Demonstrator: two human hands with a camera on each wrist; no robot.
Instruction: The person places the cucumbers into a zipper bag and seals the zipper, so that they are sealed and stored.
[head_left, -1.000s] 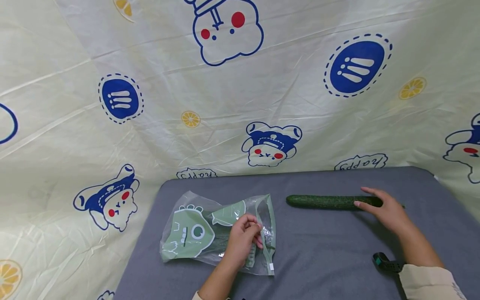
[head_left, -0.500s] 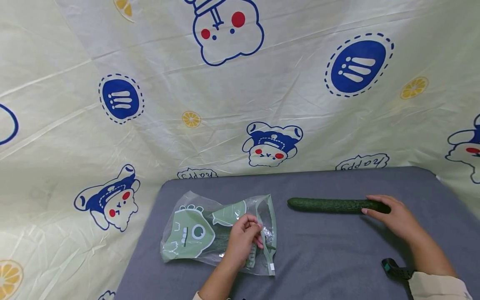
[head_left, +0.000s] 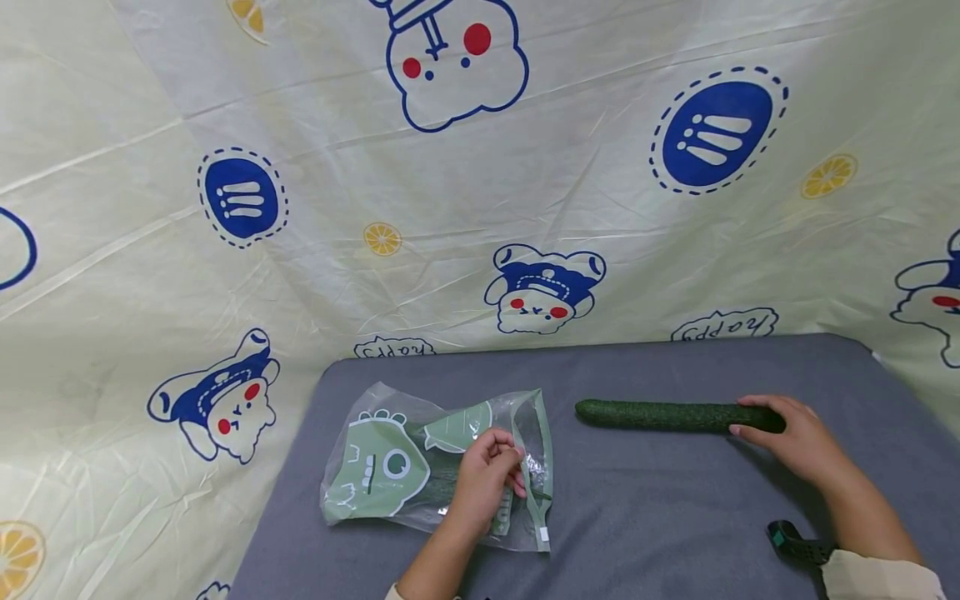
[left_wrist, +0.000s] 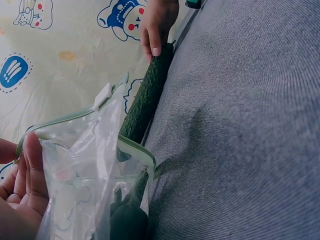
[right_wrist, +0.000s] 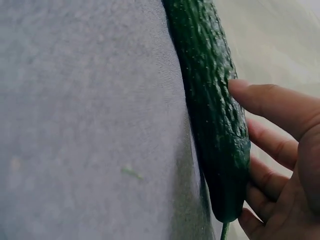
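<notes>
A long dark green cucumber [head_left: 660, 415] lies crosswise on the cloth at the right. My right hand [head_left: 798, 437] holds it by its right end; in the right wrist view, the thumb and fingers lie around the bumpy skin, close to the thin stem [right_wrist: 225, 231]. At the left lies a clear zip bag [head_left: 386, 471] with a green cartoon print. My left hand [head_left: 483, 483] pinches an edge of its mouth, and the left wrist view shows the mouth parted. Inside the bag, dark green cucumbers [left_wrist: 129, 220] with stems show through the plastic.
A grey cloth [head_left: 630, 517] covers the table. Behind it hangs a pale printed curtain [head_left: 450, 183] with cartoon bears. A small green scrap [right_wrist: 131, 173] lies on the cloth. A black band [head_left: 798, 546] is on my right wrist.
My right hand has slid right along the cucumber to its stem end and closed its fingers around it. The cucumber has shifted slightly toward me. My left hand and the bag stay put.
</notes>
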